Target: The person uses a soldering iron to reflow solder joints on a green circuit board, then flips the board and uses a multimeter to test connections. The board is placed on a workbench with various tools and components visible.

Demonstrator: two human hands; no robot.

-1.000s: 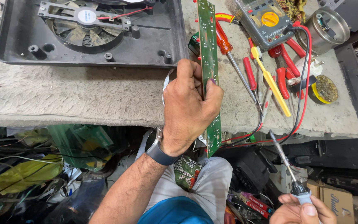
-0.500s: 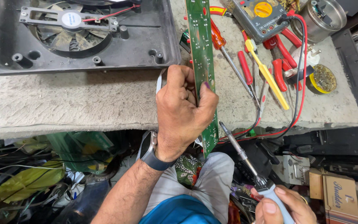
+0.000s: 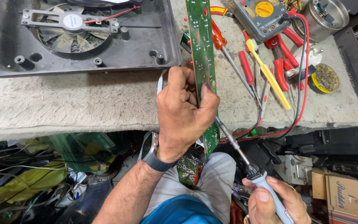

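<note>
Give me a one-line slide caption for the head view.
Left hand grips a long green circuit board on edge while the right hand brings a soldering iron to it.

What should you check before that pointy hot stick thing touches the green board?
1. Left hand grips the green circuit board firmly: ok.
2. Right hand holds the soldering iron by its pale handle, not the metal: ok.
3. Iron tip next to the board edge, near the left fingers: not ok, very close.
4. Whether the iron is hot: cannot tell.
5. Red multimeter lead runs under the iron shaft: not ok, it could get scorched.
6. Board steady, upper end over the bench: ok.
</note>
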